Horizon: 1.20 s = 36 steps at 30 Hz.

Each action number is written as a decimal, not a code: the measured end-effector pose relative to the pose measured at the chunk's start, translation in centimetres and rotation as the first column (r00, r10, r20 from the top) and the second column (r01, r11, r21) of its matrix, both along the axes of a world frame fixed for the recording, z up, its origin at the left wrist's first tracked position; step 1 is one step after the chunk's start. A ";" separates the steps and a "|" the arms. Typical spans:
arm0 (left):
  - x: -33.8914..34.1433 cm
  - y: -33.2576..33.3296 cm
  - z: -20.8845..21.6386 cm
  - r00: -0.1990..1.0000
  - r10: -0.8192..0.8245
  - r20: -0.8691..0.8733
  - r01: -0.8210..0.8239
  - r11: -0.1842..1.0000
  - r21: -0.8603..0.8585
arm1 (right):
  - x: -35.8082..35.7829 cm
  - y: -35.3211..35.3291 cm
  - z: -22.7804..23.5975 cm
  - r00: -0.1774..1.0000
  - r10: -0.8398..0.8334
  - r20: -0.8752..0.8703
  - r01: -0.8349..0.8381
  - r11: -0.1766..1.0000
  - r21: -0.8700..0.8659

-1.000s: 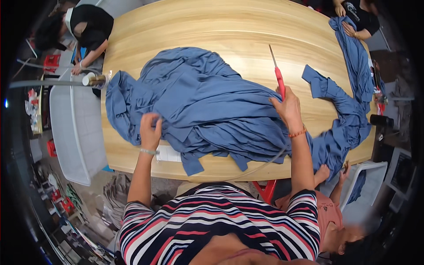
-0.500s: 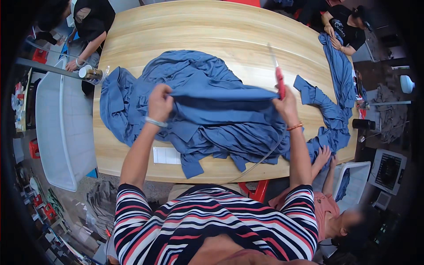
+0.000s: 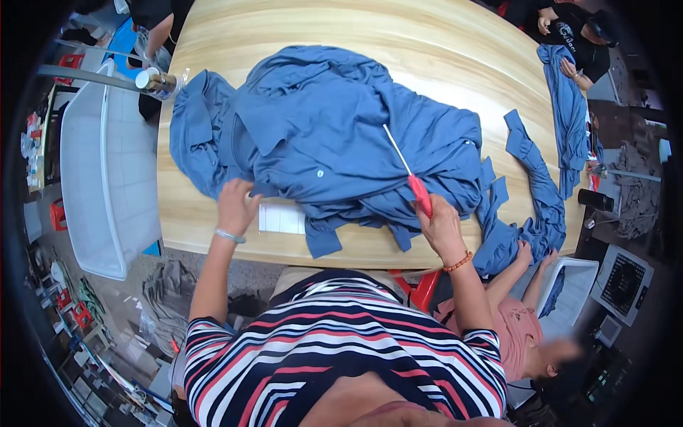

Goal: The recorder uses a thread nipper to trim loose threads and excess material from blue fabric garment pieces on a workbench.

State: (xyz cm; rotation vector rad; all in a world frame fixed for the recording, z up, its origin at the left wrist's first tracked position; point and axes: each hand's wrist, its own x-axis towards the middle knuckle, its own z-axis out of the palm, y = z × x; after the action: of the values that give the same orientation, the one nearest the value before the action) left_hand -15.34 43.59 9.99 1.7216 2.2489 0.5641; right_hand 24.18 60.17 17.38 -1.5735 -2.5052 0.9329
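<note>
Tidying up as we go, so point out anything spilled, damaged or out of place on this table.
Nothing looks spilled or visibly damaged. One slightly odd spot: the white paper near the close edge of the table, just right of the left hand, seems partly covered by the rumpled blue cloth.

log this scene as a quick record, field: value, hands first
left hand: beside the near edge of the blue fabric, contact unclear
right hand: holding a red-handled tool, thin shaft over the fabric
surface: wooden table
near edge: white card
left of table: white tub
</note>
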 end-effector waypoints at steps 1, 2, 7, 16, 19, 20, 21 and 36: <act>1.6 0.9 0.3 0.994 -0.028 0.102 0.015 0.992 0.123 | 0.2 -0.6 -0.2 0.999 -0.031 -0.011 0.032 0.991 0.130; 3.3 2.1 0.8 0.982 -0.045 0.183 0.017 0.989 0.150 | 0.2 -1.0 0.1 1.000 -0.028 -0.004 0.028 0.992 0.123; 8.6 8.2 -1.2 0.875 0.044 0.482 -0.108 0.989 0.105 | -1.4 -1.0 1.4 0.997 -0.079 0.003 0.075 0.959 0.273; 9.0 10.5 -1.9 -0.478 0.385 0.790 -0.294 0.777 -0.557 | -0.6 -0.6 1.7 0.950 0.312 -0.013 -0.304 0.934 0.188; 9.5 11.2 -3.4 -0.303 0.472 0.828 -0.277 0.787 -0.551 | -1.4 -0.6 1.5 0.946 0.324 0.023 -0.325 0.945 0.047; 9.2 11.3 -4.8 -0.306 0.471 0.827 -0.285 0.784 -0.551 | -2.0 -0.6 1.6 0.951 0.300 0.080 -0.293 0.952 -0.086; 9.0 11.5 -5.8 -0.259 0.517 0.816 -0.278 0.769 -0.576 | -2.6 -0.5 1.8 0.948 0.309 0.079 -0.302 0.950 -0.084; 8.9 9.0 -3.8 0.863 0.026 0.504 -0.103 0.987 0.126 | -5.9 1.2 3.0 0.923 0.384 0.027 -0.379 0.920 -0.099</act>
State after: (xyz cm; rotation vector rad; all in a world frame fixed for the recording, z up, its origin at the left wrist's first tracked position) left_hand -6.42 52.63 6.17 1.3526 1.9280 1.0813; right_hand 18.33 61.33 20.42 -1.1518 -2.9050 1.0734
